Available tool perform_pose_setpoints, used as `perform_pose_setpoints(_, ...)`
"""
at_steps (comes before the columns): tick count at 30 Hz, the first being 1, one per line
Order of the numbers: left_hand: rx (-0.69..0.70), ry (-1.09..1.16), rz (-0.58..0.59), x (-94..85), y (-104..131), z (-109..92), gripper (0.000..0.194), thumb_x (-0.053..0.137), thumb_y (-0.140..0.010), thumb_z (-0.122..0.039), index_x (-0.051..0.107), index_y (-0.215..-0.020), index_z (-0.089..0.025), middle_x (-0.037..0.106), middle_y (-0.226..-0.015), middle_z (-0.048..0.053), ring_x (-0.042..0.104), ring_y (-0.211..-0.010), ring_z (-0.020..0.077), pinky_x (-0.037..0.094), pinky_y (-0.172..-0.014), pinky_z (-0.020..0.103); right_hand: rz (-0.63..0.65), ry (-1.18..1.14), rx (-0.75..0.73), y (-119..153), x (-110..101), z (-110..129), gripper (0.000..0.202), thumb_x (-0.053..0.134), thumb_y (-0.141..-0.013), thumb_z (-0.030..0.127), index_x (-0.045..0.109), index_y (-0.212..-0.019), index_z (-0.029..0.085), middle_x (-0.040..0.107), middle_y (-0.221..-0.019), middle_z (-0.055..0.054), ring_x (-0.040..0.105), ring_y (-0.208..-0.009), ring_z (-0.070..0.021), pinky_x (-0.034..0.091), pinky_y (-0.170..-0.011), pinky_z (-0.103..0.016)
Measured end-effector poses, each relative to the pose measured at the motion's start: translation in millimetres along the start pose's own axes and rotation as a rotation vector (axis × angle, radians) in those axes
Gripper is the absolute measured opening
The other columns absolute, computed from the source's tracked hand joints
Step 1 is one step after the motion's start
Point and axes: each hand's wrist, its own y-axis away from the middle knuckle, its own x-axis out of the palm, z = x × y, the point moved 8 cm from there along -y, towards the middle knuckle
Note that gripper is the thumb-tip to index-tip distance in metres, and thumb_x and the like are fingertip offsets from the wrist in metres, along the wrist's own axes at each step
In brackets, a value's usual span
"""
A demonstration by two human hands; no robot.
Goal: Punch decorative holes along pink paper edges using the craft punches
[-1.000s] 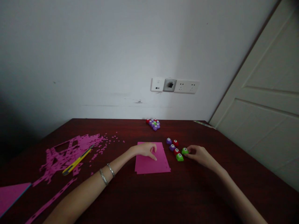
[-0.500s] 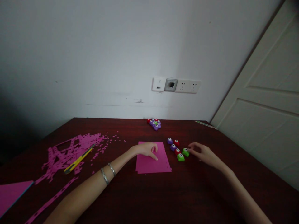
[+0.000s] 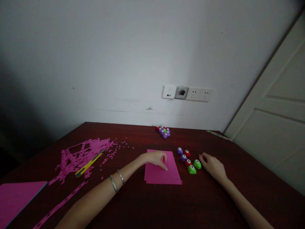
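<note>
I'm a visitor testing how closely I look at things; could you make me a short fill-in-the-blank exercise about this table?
1. The paper sheets beneath the left hand are coloured ____.
2. The eye-topped piece nearest the right hand is coloured ____.
3. The cutter lying by the paper scraps is mainly ____.
4. Two bracelets circle the person's ____ arm.

Missing words: pink; green; yellow; left.

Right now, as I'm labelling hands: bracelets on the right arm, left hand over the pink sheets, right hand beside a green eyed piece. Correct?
Not quite: the head view shows the bracelets on the left arm. The left hand is over the pink sheets, and the right hand beside a green eyed piece.
</note>
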Motion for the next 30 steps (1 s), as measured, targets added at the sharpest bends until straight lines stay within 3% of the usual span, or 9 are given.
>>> perform_pose_setpoints(3,0.018,0.073,-0.069,-7.6,-4.8,0.4,0.025,0.068,-0.066,-0.039,0.064,-0.075,-0.016,0.062,-0.071,0.000,0.056,-0.066,0.0132,0.038,-0.060,0.022,0.024,0.053,-0.005,0.9,1.2,1.7,0.033,0.032,-0.086,0.045,0.055,-0.077,0.024,0.065,-0.078,-0.005,0.062,-0.072,-0.0236,0.033,-0.052,-0.026)
perform_pose_setpoints(5,-0.016,0.126,-0.222,-23.7,-12.0,8.3,0.020,0.065,-0.070,-0.035,0.065,-0.074,-0.015,0.064,-0.071,0.001,0.057,-0.066,0.0130,0.039,-0.059,0.021,0.031,0.061,-0.005,0.8,1.2,1.8,0.032,0.032,-0.086,0.045,0.054,-0.077,0.024,0.065,-0.078,-0.005,0.062,-0.071,-0.0240,0.033,-0.052,-0.026)
perform_pose_setpoints(8,-0.177,0.103,-0.519,-57.3,-22.4,30.0,0.019,0.060,-0.074,-0.032,0.066,-0.076,-0.014,0.066,-0.072,0.003,0.058,-0.067,0.0129,0.040,-0.058,0.021,0.032,0.062,-0.005,0.3,0.4,1.8,0.032,0.031,-0.086,0.045,0.053,-0.076,0.024,0.065,-0.078,-0.005,0.062,-0.071,-0.0241,0.033,-0.051,-0.026)
perform_pose_setpoints(10,-0.240,0.070,-0.582,-71.1,-34.3,39.7,0.020,0.057,-0.076,-0.031,0.066,-0.079,-0.013,0.066,-0.079,0.005,0.059,-0.071,0.0139,0.040,-0.061,0.022,0.029,0.061,-0.004,0.1,-0.2,1.7,0.032,0.032,-0.086,0.045,0.053,-0.075,0.024,0.065,-0.078,-0.005,0.062,-0.071,-0.0238,0.033,-0.051,-0.026)
perform_pose_setpoints(14,-0.331,-0.004,-0.597,-81.4,-59.6,52.3,0.025,0.059,-0.075,-0.037,0.066,-0.082,-0.014,0.066,-0.085,0.007,0.060,-0.080,0.0189,0.042,-0.067,0.025,0.033,0.067,-0.006,0.1,-1.2,2.3,0.031,0.033,-0.086,0.043,0.054,-0.075,0.023,0.065,-0.076,-0.005,0.062,-0.069,-0.0222,0.031,-0.050,-0.025)
perform_pose_setpoints(19,-0.422,-0.102,-0.576,-72.7,-79.0,56.6,0.035,0.062,-0.072,-0.041,0.062,-0.091,-0.013,0.063,-0.100,0.014,0.060,-0.092,0.0265,0.044,-0.071,0.030,0.013,0.069,0.003,0.7,-3.6,2.6,0.031,0.032,-0.087,0.043,0.054,-0.076,0.023,0.065,-0.077,-0.005,0.062,-0.071,-0.0221,0.032,-0.051,-0.025)
perform_pose_setpoints(25,-0.487,-0.145,-0.574,-70.0,-86.1,58.1,0.033,0.060,-0.075,-0.039,0.060,-0.099,-0.015,0.060,-0.109,0.014,0.058,-0.101,0.0257,0.044,-0.078,0.029,0.010,0.076,0.013,0.4,-4.5,2.7,0.032,0.033,-0.087,0.043,0.057,-0.079,0.023,0.066,-0.081,-0.006,0.062,-0.073,-0.0224,0.031,-0.051,-0.025)
perform_pose_setpoints(30,-0.501,-0.123,-0.603,-74.8,-82.3,59.7,0.024,0.059,-0.074,-0.037,0.064,-0.089,-0.018,0.065,-0.098,0.011,0.061,-0.093,0.0239,0.044,-0.072,0.028,0.005,0.070,0.016,1.2,-5.8,2.4,0.032,0.034,-0.087,0.043,0.058,-0.079,0.023,0.066,-0.080,-0.005,0.062,-0.074,-0.0212,0.031,-0.051,-0.024)
